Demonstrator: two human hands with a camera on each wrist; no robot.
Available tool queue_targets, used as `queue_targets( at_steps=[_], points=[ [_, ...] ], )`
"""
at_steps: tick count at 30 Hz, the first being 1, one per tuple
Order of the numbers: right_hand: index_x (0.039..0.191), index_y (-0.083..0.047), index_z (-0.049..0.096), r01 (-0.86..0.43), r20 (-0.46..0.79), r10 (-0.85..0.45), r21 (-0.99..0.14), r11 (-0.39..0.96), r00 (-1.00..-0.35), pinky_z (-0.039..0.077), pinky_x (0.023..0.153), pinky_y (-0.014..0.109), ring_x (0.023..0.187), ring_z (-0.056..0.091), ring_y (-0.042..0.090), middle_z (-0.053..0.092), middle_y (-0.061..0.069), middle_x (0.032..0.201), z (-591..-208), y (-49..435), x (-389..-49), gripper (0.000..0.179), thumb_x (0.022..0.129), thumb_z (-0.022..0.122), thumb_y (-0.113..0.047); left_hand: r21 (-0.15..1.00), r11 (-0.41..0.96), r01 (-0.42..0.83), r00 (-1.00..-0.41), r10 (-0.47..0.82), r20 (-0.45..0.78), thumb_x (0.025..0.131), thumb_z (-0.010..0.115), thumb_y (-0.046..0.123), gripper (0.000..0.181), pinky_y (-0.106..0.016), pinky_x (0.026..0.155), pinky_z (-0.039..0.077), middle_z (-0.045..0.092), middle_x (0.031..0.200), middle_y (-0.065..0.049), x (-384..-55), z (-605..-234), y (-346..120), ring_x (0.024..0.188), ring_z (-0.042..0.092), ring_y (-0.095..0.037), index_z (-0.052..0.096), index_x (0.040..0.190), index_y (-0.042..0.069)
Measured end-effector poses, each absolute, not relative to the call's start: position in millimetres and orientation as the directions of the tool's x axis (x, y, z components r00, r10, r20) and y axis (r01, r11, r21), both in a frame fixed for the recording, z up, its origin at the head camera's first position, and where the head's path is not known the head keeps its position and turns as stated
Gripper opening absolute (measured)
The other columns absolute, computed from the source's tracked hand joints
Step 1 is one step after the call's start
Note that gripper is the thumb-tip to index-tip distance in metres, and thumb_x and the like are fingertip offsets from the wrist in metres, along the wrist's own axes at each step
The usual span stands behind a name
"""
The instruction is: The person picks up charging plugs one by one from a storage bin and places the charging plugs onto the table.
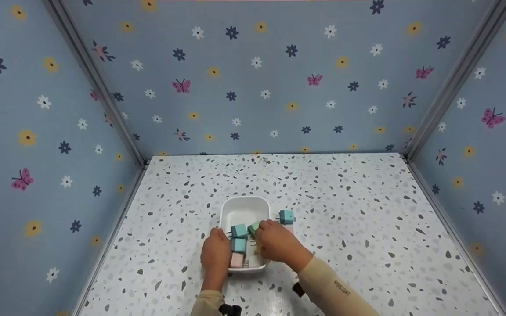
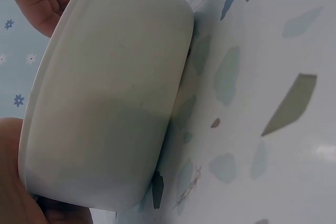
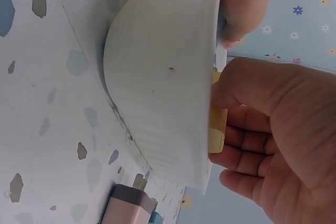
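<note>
Surroundings, head view. Desk (image 1: 345,197): pale, speckled grey and brown. Blue floral panels (image 1: 257,87): at left, top and right of the frame, with metal posts (image 1: 97,83) at the corners. Teal plug adapter (image 1: 287,217): on the desk just right of the bin, lower centre, prongs to the left. Pink plug adapter (image 1: 289,229): directly below it, partly hidden by the right grip (image 1: 279,243); dark prong face in the right wrist view. Beige sleeves (image 1: 334,287): bottom edge, the right one lettered.

In the bin: two teal adapters (image 1: 238,245), one above the other; one pink adapter (image 1: 236,260) below them; one green adapter (image 1: 254,228) to their right, partly covered by the right grip's fingers.

Principal items. White bin (image 1: 240,215): lower centre, upright on the desk, rounded corners, smooth walls. Yellow plug adapter (image 3: 217,119): at the bin's right rim, boxy, mostly masked by fingers. Right grip: a bare hand, pinching the yellow adapter between thumb and fingers. Left grip (image 1: 216,252): a bare hand, clasped over the bin's left rim.

Edges and room. Bin's upper end: bare floor above the adapters. Desk: wide open stretches left and right of the bin, and above it up to the back panel.
</note>
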State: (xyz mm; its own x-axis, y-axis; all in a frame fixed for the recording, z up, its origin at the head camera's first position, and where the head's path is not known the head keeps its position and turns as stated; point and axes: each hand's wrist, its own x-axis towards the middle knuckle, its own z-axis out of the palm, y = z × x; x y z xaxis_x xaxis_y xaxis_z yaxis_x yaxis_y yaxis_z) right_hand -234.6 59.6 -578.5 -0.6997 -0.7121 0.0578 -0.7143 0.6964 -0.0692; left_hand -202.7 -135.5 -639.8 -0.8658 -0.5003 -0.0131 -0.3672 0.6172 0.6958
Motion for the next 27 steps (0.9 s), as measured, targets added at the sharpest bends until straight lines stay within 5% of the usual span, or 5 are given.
queue_targets(
  at_steps=[27],
  points=[
    [0.094, -0.012, 0.067, -0.762, 0.221, -0.735, -0.071, 0.643, -0.641, 0.05, 0.08, 0.033, 0.083, 0.055, 0.015, 0.061, -0.002, 0.093, -565.8, 78.1, -229.6, 0.027, 0.07, 0.08, -0.012, 0.704, 0.613, -0.36, -0.867, -0.498, -0.01, 0.111, 0.039, 0.033, 0.036, -0.04, 0.058, 0.042, 0.069, 0.085, -0.012, -201.6, -637.6, -134.3, 0.068, 0.06, -0.026, 0.065, 0.107, 0.007]
  ],
)
